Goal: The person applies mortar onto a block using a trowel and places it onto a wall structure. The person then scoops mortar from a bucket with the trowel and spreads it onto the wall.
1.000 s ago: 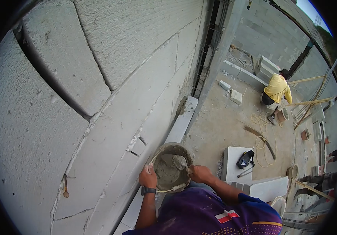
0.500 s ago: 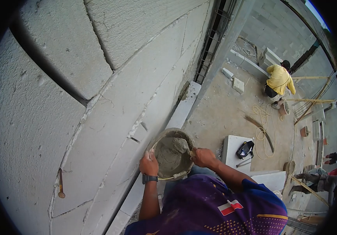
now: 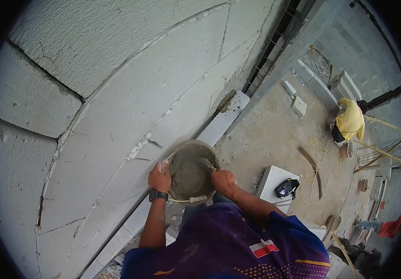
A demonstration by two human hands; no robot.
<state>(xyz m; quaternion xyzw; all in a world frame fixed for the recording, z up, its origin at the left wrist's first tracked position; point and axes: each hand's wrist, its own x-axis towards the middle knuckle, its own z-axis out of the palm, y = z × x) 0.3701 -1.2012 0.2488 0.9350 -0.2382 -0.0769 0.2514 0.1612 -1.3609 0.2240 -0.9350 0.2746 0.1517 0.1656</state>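
Observation:
A round bucket (image 3: 192, 144) of wet grey mortar (image 3: 186, 179) is in front of my body, close to the block wall. My left hand (image 3: 160, 177), with a dark watch at the wrist, is closed on the bucket's left rim. At the right rim, my right hand (image 3: 224, 181) is wrapped round the handle of a trowel. The trowel's blade (image 3: 206, 162) dips into the mortar and is partly hidden by it.
The pale block wall (image 3: 130, 102) rises on the left, with a ledge of blocks (image 3: 223, 122) at its foot. A white block (image 3: 275, 181) carries a black tool (image 3: 287, 188). A yellow hose (image 3: 319, 160) lies on the floor near a co-worker in yellow (image 3: 349, 120).
The trowel, which carried a heap of mortar, has been lowered into the bucket's mortar. My view has turned, and bucket and both hands appear slightly farther left.

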